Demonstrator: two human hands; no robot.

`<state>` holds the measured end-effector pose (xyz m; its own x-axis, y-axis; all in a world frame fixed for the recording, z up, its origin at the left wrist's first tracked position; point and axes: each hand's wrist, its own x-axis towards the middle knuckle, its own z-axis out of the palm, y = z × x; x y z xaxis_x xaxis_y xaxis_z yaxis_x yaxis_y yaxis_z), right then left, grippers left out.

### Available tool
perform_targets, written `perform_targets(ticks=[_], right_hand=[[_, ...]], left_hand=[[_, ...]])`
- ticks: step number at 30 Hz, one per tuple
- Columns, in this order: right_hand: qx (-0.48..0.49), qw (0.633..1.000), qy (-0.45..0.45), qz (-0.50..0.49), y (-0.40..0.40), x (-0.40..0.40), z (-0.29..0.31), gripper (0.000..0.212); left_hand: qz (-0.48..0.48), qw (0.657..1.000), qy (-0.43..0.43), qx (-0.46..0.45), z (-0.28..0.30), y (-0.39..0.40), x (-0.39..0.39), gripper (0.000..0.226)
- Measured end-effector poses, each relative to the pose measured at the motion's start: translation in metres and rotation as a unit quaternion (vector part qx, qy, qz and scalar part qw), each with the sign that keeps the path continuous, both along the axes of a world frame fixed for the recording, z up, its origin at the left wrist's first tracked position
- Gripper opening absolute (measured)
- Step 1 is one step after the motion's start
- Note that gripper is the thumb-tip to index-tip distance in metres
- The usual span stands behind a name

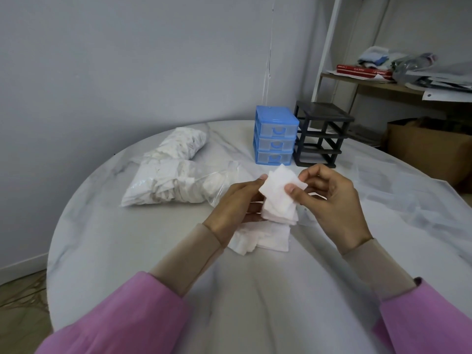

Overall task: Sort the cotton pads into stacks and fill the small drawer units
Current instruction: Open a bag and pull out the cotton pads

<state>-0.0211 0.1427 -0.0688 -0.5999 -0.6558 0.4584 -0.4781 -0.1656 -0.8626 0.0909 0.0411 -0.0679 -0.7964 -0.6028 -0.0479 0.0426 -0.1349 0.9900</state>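
Observation:
Above the middle of the round marble table [127, 251], my left hand [235, 205] holds a small stack of white square cotton pads [279, 198]. My right hand [329, 198] pinches the top pad of that stack between thumb and fingers. More loose pads [260, 238] lie in a heap on the table just below the hands. At the back stands a blue three-drawer unit [275, 135] with its drawers shut. To its right stands a black drawer frame [321, 134] with no drawers in it.
Two clear plastic bags full of cotton pads [173, 180] lie on the left half of the table. A shelf with red books and clutter [383, 72] and a cardboard box [429, 149] stand beyond the table's right edge. A wall runs behind.

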Motion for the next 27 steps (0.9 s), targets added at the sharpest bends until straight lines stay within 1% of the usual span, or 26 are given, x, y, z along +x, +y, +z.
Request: perform_targets(ticks=[4,8,10,14,17,21,24,25,27], right_hand=[[0.003,0.999,0.041,-0.008,0.001,-0.001,0.001,0.019],[0.028,0.986,0.159,-0.046,0.004,0.000,0.002,0.021],[0.033,0.985,0.163,-0.041,0.004,0.001,0.003,0.020],[0.047,0.989,0.136,-0.027,0.005,0.001,0.005,0.016],[0.051,0.994,0.094,-0.013,0.006,0.000,0.007,0.014],[0.004,1.000,-0.016,0.012,0.006,-0.002,0.010,0.019],[-0.027,0.995,-0.091,0.041,0.006,-0.002,0.013,0.023],[-0.027,0.993,-0.099,0.051,0.006,-0.002,0.013,0.023],[-0.016,0.994,-0.086,0.067,0.007,0.000,0.013,0.022]], left_hand=[[-0.010,1.000,0.003,-0.002,0.000,0.001,0.000,0.026],[-0.011,1.000,0.010,-0.013,0.001,0.002,0.002,0.022],[-0.008,1.000,0.011,-0.014,0.001,0.002,0.002,0.021],[0.005,1.000,0.007,-0.017,0.000,0.001,0.001,0.022],[0.009,1.000,0.008,-0.028,0.000,0.000,0.002,0.025],[0.015,0.999,0.011,-0.035,0.001,0.001,0.004,0.024],[0.022,0.999,0.009,-0.033,0.001,0.001,0.004,0.023],[0.023,0.999,0.010,-0.033,0.001,0.001,0.004,0.023],[0.024,0.999,0.014,-0.036,0.002,0.001,0.004,0.024]])
